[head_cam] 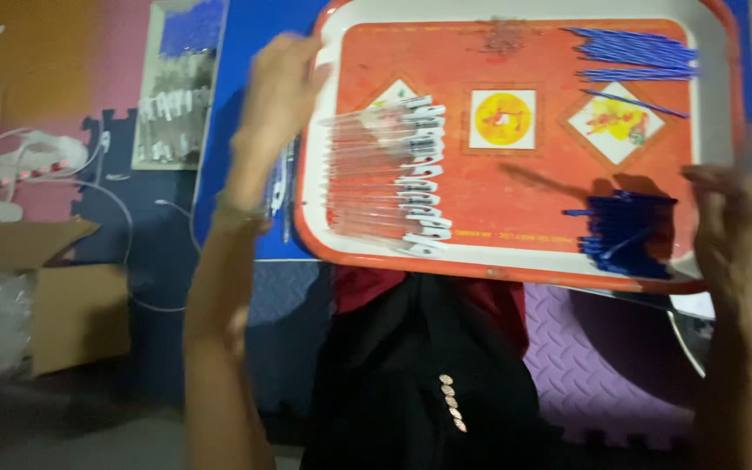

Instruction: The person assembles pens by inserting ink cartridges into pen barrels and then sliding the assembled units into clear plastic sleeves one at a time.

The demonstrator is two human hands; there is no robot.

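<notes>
An orange tray with a white rim lies in front of me. A row of clear pen barrels with white ends fills its left side. Thin blue refills lie at its top right, and a heap of dark blue caps sits at its lower right. My left hand is raised at the tray's left rim, just beside the top of the barrel row, and is blurred. My right hand hovers at the tray's right rim next to the caps, fingers curled. Whether either hand holds anything is unclear.
The tray rests over blue and purple foam floor mats. A cardboard box with clear plastic stands at the left, white cables behind it. A second tray of parts lies at the upper left. Dark clothing covers my lap.
</notes>
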